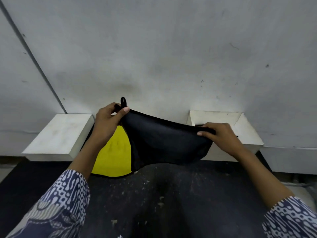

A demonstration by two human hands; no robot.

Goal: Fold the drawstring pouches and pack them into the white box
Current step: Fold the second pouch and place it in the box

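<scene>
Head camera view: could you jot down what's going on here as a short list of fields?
held item: black pouch, stretched between both hands
left hand: pinching the top edge by the cord loop
right hand: gripping the other end of the edge
underneath: yellow pouch on the dark table
open white box: right
closed white box: left

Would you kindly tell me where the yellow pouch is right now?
In the head view, the yellow pouch lies left of centre on the dark surface, partly behind the black pouch, beside the closed white box.
</scene>
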